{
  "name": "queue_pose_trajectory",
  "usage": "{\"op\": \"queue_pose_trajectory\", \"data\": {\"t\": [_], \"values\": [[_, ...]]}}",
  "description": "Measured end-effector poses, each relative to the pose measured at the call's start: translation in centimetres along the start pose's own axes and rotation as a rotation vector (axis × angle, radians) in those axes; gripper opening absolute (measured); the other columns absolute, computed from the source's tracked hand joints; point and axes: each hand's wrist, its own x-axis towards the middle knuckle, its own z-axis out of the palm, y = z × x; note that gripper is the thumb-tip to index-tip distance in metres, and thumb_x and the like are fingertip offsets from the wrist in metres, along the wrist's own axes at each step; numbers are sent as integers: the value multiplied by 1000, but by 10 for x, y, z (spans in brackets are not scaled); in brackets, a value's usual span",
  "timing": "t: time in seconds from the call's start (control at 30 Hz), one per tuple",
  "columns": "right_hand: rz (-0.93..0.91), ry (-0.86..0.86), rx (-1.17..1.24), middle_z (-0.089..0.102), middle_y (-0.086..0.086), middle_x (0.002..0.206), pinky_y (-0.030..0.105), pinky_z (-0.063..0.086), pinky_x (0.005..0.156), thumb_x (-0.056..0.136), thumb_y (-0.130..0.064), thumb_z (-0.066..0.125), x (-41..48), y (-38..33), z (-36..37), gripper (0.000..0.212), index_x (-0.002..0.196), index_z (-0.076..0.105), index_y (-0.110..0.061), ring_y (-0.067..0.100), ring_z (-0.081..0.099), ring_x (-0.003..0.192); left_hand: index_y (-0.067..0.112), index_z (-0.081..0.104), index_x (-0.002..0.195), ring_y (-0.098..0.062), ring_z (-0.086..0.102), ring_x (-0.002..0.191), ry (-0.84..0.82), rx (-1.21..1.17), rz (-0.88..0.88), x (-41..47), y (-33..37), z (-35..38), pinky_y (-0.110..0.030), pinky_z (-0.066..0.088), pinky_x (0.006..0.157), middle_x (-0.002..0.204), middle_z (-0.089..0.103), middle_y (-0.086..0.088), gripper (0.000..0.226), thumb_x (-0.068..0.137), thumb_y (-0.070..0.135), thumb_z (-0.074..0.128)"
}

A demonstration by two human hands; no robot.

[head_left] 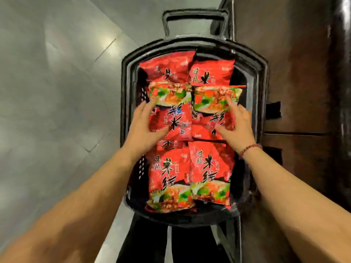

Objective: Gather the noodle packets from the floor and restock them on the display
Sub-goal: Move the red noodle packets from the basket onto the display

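the noodle packets [209,168] lay gathered in rows in a black basket [126,95], so collecting looked largely done, while restocking the display seemed yet to begin; no stocked shelf was in view. the left hand [146,128] gripped the middle-left packet [174,122], thumb across its face, and the right hand [238,126] gripped the middle-right packet [206,132] likewise

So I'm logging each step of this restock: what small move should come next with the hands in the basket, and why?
Probably lift both middle packets straight up. The left hand grips the middle-left packet and the right hand seems to grip the middle-right packet, both in the top layer of the full black basket.
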Motion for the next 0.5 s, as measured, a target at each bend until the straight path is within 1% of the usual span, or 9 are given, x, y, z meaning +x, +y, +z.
{"op": "queue_pose_trajectory", "data": {"t": [0.03,0.07,0.1,0.13,0.17,0.23,0.33,0.43,0.5], "values": [[-23,-6,7,24,14,153,21,18,114,79,-27,74,6,5,1,85,145,23,-45,15,19,142,41,26,146,-19,21,145,-29,17,33,7,-4,4,-13,16,112,154,29,-10,87,69,45,68],[-43,-16,24,26,10,151,9,19,108,79,-24,75,11,9,2,87,146,23,-44,4,23,136,44,25,146,-18,21,145,-56,34,65,12,-7,6,-9,15,111,154,29,-7,87,70,44,68],[-57,-23,39,28,7,149,-2,18,100,79,-19,76,16,12,3,89,146,22,-45,-7,26,125,46,24,146,-17,21,145,-73,40,82,18,-9,9,-9,16,110,154,30,-5,87,71,42,68],[-68,-19,50,31,4,146,-9,16,92,79,-17,76,20,14,5,90,146,22,-46,-13,27,115,46,24,147,-17,23,144,-74,36,79,22,-10,12,-13,19,110,153,32,-4,87,73,38,69],[-74,-8,61,33,3,143,-12,16,87,80,-16,75,23,15,7,89,146,23,-45,-14,28,110,47,25,147,-15,27,142,-60,30,66,25,-10,13,-16,22,108,151,34,-3,86,76,32,72],[-75,26,83,38,5,136,-12,18,85,80,-15,75,26,15,11,86,147,27,-43,-12,32,104,47,29,146,-10,38,133,-15,15,44,28,-8,16,-19,29,106,146,42,1,84,80,21,74],[-80,98,81,46,7,127,-11,20,85,79,-15,75,21,9,14,77,142,38,-40,-16,37,91,39,42,143,-7,49,126,32,-56,62,23,-1,18,-30,39,108,136,50,14,77,79,12,76],[-82,161,95,52,10,127,-8,24,86,78,-7,74,6,0,10,68,136,49,-33,-18,42,92,42,52,134,-6,55,120,42,-109,45,9,10,17,-35,44,106,126,56,20,70,76,12,79],[-84,196,124,54,14,125,-7,25,86,78,-3,74,-10,-9,6,64,133,53,-27,-22,41,94,46,56,126,-5,58,117,38,-203,-10,-5,15,13,-36,46,104,124,58,23,68,74,9,81]]}}
